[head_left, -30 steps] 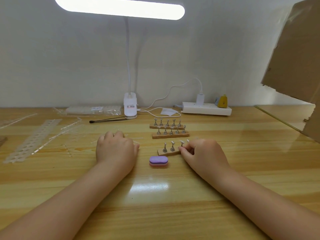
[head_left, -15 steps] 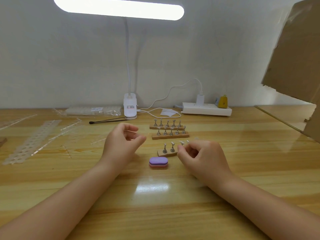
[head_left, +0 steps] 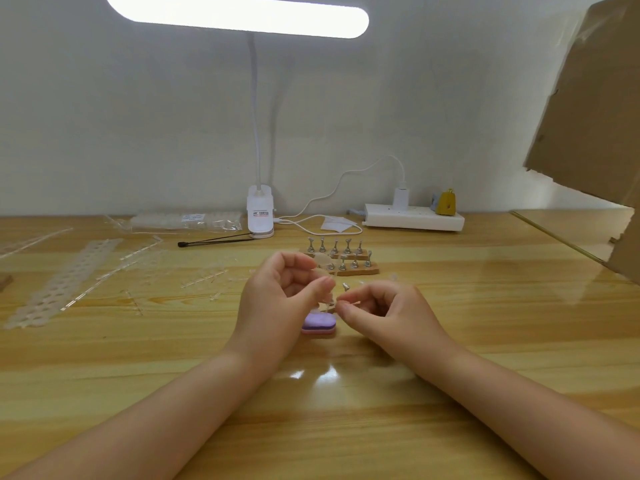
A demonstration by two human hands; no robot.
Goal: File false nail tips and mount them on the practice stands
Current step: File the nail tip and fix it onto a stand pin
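Left hand (head_left: 277,299) pinches a clear nail tip (head_left: 322,268) just above the near practice stand (head_left: 329,306), while the right hand (head_left: 381,310), nearer that stand, has its fingertips pinched on something too small to tell.

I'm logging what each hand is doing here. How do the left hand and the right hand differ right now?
The left hand is raised off the table, pinching a clear false nail tip; the right hand sits lower, nearer the tabletop. The left hand partly hides the purple nail buffer; the right hand is beside it, by the nearest practice stand. Both have curled fingers; what the right pinches, if anything, is unclear.
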